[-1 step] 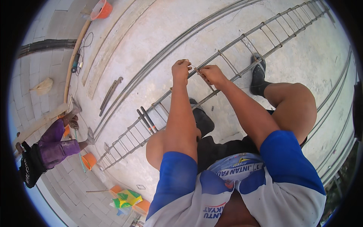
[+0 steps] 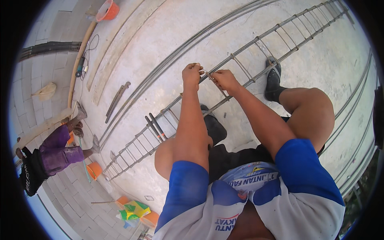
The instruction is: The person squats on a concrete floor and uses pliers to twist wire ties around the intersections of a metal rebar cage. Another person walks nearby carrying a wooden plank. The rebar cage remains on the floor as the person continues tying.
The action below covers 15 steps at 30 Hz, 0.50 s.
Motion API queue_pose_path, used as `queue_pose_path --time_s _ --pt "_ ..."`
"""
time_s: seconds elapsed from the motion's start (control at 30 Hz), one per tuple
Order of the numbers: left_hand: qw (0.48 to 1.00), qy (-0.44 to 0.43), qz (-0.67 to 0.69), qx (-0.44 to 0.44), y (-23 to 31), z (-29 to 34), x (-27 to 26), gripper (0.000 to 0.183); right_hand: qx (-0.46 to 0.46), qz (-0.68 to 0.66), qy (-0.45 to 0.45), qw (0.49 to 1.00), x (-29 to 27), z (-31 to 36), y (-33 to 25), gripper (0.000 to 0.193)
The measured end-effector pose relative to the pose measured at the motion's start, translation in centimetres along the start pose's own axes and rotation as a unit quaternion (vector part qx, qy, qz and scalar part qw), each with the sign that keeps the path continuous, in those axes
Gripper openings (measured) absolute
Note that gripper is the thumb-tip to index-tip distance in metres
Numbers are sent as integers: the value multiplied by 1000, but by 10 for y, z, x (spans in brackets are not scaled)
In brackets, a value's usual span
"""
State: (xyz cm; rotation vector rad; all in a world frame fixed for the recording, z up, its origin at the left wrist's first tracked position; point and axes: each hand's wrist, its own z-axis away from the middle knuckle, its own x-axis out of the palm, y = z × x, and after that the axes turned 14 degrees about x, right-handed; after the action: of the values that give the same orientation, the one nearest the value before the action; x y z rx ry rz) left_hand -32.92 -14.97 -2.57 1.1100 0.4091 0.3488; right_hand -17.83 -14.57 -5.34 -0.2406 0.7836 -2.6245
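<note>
A long ladder-like rebar cage [image 2: 239, 66] of steel bars and rectangular stirrups runs diagonally across the floor beneath my arms. My left hand [image 2: 192, 76] is closed in a pinch on a thin tie wire [image 2: 204, 71], just beyond the cage's far bar. Beside it, my right hand [image 2: 225, 80] is closed at the top of a stirrup [image 2: 221, 90], where that stirrup meets the far bar. The finger contact there is small and partly hidden. A tool with two black handles and orange bands [image 2: 156, 127] rests across the cage, left of my left forearm.
Loose long bars [image 2: 160, 66] lie beyond the cage; more [image 2: 356, 116] lie at right. My feet [image 2: 273, 78] are beside the cage. A person in purple trousers [image 2: 60, 150] is at left, near an orange bucket [image 2: 95, 170]. A power tool [image 2: 80, 67] lies by the block wall.
Both my hands keep nearly the same place and grip. The person at the left has shifted very slightly.
</note>
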Motion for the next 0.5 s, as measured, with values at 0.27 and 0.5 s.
queue_pose_path --time_s 0.27,0.5 --pt "995 -22 -3 93 13 7 3 22 -144 183 103 967 10 9 -15 37" --pt "992 1 20 124 5 21 -2 20 -148 220 83 961 11 7 -16 32"
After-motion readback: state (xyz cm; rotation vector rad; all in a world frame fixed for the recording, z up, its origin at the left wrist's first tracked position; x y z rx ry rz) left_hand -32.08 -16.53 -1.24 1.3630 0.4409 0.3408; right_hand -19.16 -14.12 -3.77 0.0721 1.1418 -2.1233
